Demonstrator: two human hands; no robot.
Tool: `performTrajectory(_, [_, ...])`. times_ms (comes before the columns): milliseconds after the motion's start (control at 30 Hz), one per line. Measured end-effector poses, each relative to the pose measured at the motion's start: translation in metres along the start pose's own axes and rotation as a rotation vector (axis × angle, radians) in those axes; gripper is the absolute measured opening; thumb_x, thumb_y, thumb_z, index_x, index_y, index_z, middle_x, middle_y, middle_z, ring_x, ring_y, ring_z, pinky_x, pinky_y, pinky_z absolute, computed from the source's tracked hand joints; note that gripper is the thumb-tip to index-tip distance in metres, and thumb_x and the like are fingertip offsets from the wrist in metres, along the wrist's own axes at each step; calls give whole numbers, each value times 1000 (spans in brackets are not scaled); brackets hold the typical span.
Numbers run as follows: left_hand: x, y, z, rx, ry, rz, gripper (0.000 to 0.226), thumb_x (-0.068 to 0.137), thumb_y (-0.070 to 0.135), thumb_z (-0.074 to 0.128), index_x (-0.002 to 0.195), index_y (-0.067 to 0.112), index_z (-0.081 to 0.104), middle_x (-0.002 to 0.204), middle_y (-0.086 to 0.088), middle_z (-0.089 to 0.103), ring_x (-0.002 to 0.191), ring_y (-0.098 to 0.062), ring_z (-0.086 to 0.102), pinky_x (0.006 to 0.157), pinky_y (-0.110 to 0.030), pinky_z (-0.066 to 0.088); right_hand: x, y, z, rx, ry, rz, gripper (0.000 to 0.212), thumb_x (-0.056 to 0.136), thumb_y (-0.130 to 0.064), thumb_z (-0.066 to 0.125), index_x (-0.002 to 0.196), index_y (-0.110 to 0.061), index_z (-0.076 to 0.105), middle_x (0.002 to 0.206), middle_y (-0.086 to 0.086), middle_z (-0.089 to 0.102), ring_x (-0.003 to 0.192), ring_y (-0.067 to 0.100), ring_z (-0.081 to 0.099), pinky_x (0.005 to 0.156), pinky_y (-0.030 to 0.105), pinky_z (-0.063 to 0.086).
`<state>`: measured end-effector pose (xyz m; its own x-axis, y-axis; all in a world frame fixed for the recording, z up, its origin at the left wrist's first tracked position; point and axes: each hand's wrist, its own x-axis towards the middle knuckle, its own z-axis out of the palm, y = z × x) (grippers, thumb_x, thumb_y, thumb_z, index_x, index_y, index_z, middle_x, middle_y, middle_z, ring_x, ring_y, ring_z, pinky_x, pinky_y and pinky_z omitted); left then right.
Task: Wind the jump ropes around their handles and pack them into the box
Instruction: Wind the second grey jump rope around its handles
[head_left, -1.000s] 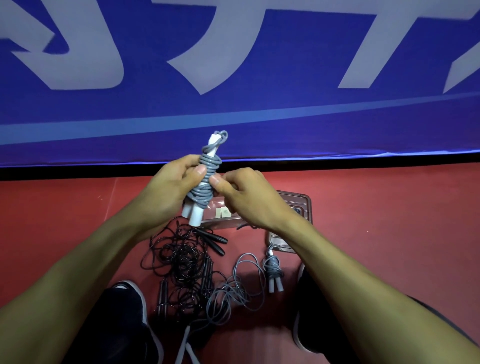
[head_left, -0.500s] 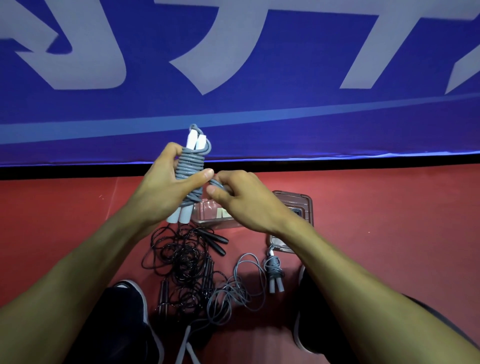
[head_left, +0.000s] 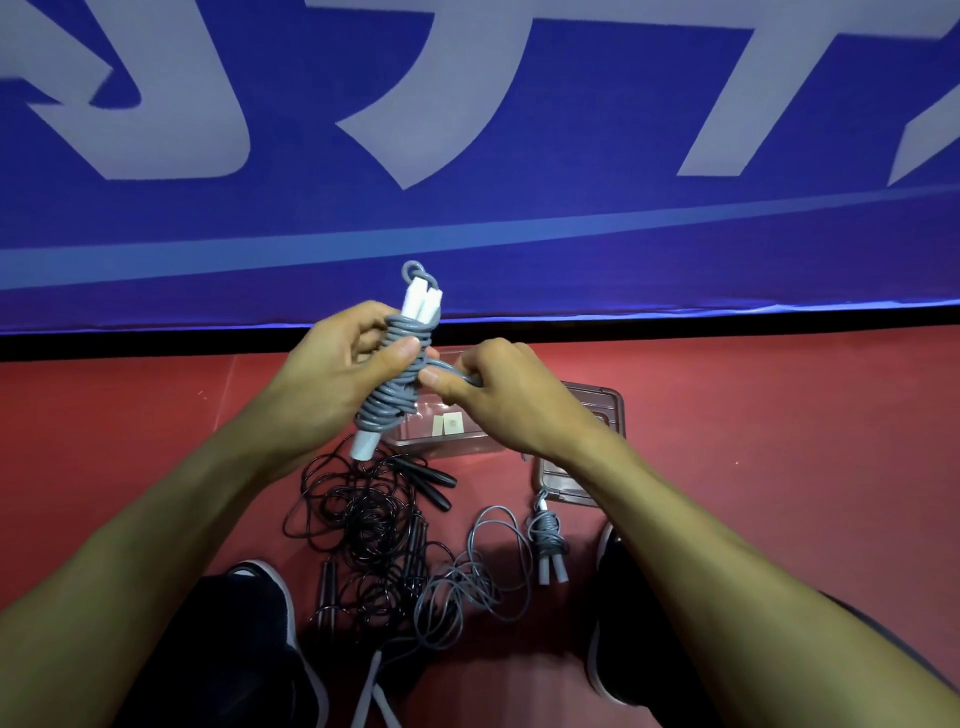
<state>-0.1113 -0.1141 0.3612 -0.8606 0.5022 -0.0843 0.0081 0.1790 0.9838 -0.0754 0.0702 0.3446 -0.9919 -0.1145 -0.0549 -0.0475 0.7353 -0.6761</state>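
Held above the floor (head_left: 779, 467) near the box (head_left: 431, 441), the grey rope (head_left: 400, 379) sits gripped in the left hand (head_left: 332, 379) while the right hand (head_left: 493, 395) pinches its tail, which could uncoil if that pinch slackens.

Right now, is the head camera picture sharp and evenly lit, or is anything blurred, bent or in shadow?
Head view: hands and the gray jump rope look fairly sharp; the blue banner's edge bows from wide-angle distortion; the black ropes and shoes sit in dim shadow.
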Motion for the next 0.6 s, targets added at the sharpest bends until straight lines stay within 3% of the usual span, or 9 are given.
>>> performTrajectory(100, [0, -1, 0, 111, 57, 18, 44, 79, 40, 84, 105, 16, 57, 99, -7, 69, 85, -25, 69, 81, -42, 59, 0, -1, -1, -9, -24, 18, 51, 102, -43, 55, 77, -2, 69, 68, 15, 65, 69, 27, 60, 62, 35, 43])
performTrajectory(167, [1, -3, 0, 203, 118, 16, 47, 75, 45, 82, 100, 19, 51, 92, -8, 65, 74, -22, 64, 72, -44, 56, 0, -3, -2, 9, -69, -9, 39, 102, -33, 57, 73, -8, 66, 65, 4, 65, 60, 11, 58, 57, 30, 41])
performTrajectory(233, [4, -5, 0, 253, 213, 12, 42, 83, 41, 81, 100, 20, 49, 85, -1, 62, 64, -10, 56, 65, -38, 52, -3, -8, -2, 59, -101, -42, 35, 101, -26, 59, 71, -10, 58, 54, -7, 51, 49, 7, 47, 49, 21, 33])
performTrajectory(300, [5, -4, 2, 280, 251, 7, 37, 88, 44, 74, 104, 21, 49, 88, 1, 63, 64, -6, 57, 67, -38, 53, -5, -13, -2, 117, -114, -55, 37, 100, -27, 61, 68, -14, 51, 47, -11, 44, 47, 7, 42, 47, 17, 29])
performTrajectory(367, [5, -6, 6, 283, 213, -12, 42, 90, 62, 61, 109, 25, 54, 90, 7, 65, 73, -7, 61, 78, -44, 56, -6, -17, -1, 131, -101, -77, 43, 101, -34, 60, 63, -17, 47, 44, -12, 42, 46, 6, 41, 48, 17, 31])
performTrajectory(433, [3, -6, 8, 139, 139, -66, 53, 87, 74, 50, 109, 28, 61, 93, 8, 70, 85, -12, 67, 89, -48, 55, -4, -14, 0, 99, -54, -94, 49, 103, -40, 56, 62, -12, 53, 51, -4, 50, 50, 12, 44, 52, 21, 35])
performTrajectory(467, [3, -7, 9, 54, 102, -92, 53, 86, 71, 48, 110, 27, 64, 99, 3, 73, 92, -18, 70, 95, -50, 54, -2, -11, 1, 84, -25, -93, 51, 103, -41, 54, 66, -7, 58, 57, 4, 56, 55, 16, 48, 57, 27, 39])
performTrajectory(533, [3, -9, 10, -26, 20, -91, 39, 93, 52, 51, 115, 22, 66, 110, -4, 73, 104, -24, 69, 100, -50, 52, -1, -5, 0, 78, 12, -78, 51, 104, -41, 53, 71, -3, 60, 67, 15, 60, 61, 23, 49, 59, 27, 37])
performTrajectory(600, [3, -9, 8, 15, -14, -50, 20, 101, 29, 53, 116, 21, 64, 107, 0, 74, 102, -16, 70, 94, -39, 53, -1, -3, -2, 66, 29, -81, 51, 102, -44, 56, 70, -3, 60, 65, 14, 56, 58, 20, 43, 54, 25, 32])
